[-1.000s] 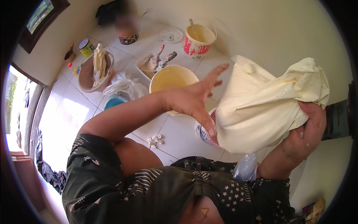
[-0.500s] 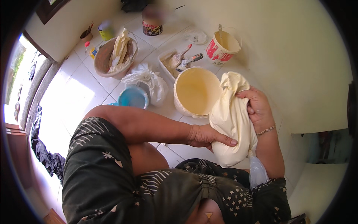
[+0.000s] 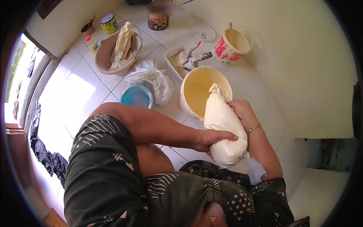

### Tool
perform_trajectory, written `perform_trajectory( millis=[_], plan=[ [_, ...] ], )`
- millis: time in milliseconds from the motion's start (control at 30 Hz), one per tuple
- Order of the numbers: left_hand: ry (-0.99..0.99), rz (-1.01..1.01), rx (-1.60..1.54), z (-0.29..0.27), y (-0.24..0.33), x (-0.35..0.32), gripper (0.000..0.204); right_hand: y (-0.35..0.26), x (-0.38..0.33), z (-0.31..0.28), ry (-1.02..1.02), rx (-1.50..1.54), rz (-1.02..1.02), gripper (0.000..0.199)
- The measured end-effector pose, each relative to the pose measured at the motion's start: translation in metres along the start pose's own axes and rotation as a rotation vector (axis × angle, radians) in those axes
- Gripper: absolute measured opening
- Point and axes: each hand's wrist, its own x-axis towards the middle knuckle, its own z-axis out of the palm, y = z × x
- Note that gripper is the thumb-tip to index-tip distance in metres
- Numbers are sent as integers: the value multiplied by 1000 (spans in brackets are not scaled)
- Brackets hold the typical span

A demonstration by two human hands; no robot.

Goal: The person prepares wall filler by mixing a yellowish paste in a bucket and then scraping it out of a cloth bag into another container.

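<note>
A plump plastic bag of cream-coloured paste (image 3: pixel 225 126) is held between both hands in front of me. My left hand (image 3: pixel 211 142) grips its lower part, with the thumb lying across the front. Higher up, my right hand (image 3: pixel 241 111) is closed round the right side of the bag near its narrow top; some of its fingers are hidden behind. The bag's narrow end leans over the near rim of a large cream bucket (image 3: pixel 227 81), whose inside is coated yellowish. A loose clear tail (image 3: pixel 256 171) hangs from the bag's lower end beside my right forearm.
Behind the bucket is a tray (image 3: pixel 170 62) with paint-smeared tools. A red-and-white bucket (image 3: pixel 224 51) stands far right. Leftward are a blue pail (image 3: pixel 137 97), a crumpled white bag (image 3: pixel 160 85), and a basin (image 3: pixel 107 53) holding an empty-looking cream bag. Tins stand along the back.
The bag's top has swung left and down over the bucket's rim, and my right hand has shifted left and lower. The bag looks tauter. The left hand keeps its grip.
</note>
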Motion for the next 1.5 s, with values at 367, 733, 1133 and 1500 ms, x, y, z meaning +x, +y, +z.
perform_trajectory(
  millis=[367,733,1133,1500],
  plan=[
    [-20,-1,-97,9,16,-3,66,-5,10,-15,-6,-492,-94,26],
    [19,18,19,22,29,-1,43,7,9,-7,-315,192,283,45],
    [81,94,187,23,36,10,36,-16,-22,-15,-320,22,234,44],
    [99,-18,114,19,32,12,40,-11,-11,-17,-375,-43,206,34]
  ],
)
